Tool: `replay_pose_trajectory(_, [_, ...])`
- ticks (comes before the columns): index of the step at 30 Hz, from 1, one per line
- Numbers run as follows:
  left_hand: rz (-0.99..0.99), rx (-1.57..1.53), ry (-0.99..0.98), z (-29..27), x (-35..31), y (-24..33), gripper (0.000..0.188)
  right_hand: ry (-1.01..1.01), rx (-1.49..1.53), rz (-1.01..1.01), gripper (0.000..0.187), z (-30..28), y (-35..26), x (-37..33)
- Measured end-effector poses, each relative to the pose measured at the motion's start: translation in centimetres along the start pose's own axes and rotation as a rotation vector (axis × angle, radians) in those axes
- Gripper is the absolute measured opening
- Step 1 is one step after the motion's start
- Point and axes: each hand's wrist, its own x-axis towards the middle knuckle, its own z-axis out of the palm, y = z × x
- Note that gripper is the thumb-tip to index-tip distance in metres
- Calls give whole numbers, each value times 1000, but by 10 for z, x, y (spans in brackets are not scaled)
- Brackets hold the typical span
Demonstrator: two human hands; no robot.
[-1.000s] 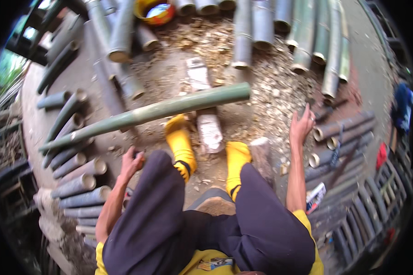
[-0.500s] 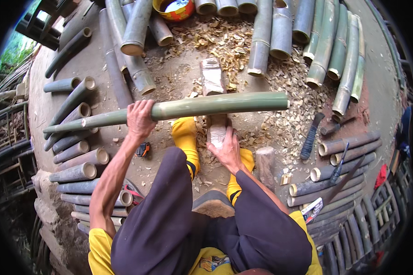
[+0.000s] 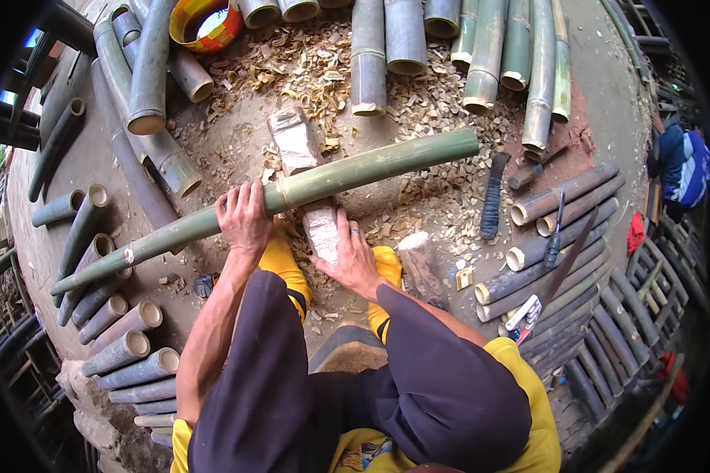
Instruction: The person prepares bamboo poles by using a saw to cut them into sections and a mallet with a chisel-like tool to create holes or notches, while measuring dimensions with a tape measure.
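A long green bamboo pole [image 3: 379, 168] lies slantwise across a pale, hewn wooden block [image 3: 290, 142], its right end farther away from me. My left hand [image 3: 243, 218] is wrapped round the pole, left of the block. My right hand [image 3: 353, 256] grips the block's near end, thumb across it and fingers along its right side. A ring shows on one finger. Both of my feet in yellow socks [image 3: 285, 264] flank the block's near end. Right of them stands a short log stump [image 3: 423, 270].
Wood chips [image 3: 315, 75] litter the ground. Cut bamboo lengths [image 3: 368, 75] line the far side, with more stacked left and right. At right lie a dark-wrapped tool [image 3: 494, 197] and a screwdriver-like tool [image 3: 554, 236]. A red-yellow bowl [image 3: 205, 24] sits far left. Another person [image 3: 682, 165] is at far right.
The whole view has turned, so the pole and block both appear more slanted and farther left. My left hand keeps its hold on the pole, my right hand on the block.
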Motion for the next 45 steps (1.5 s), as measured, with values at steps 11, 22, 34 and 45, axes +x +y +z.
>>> replay_pose_trajectory(11, [11, -99, -337, -14, 0, 15, 76, 826, 43, 289, 37, -115, 99, -144])
replay_pose_trajectory(22, [533, 162, -1070, -125, 112, 34, 72, 650, -426, 687, 72, -183, 235, -414])
replay_pose_trajectory(34, [-1, -201, -1610, -145, 45, -22, 38, 747, -462, 670, 58, -168, 258, -377])
replay_pose_trajectory(45, [-490, -453, -717, -92, -154, -113, 38, 895, -316, 284, 37, -182, 143, -261])
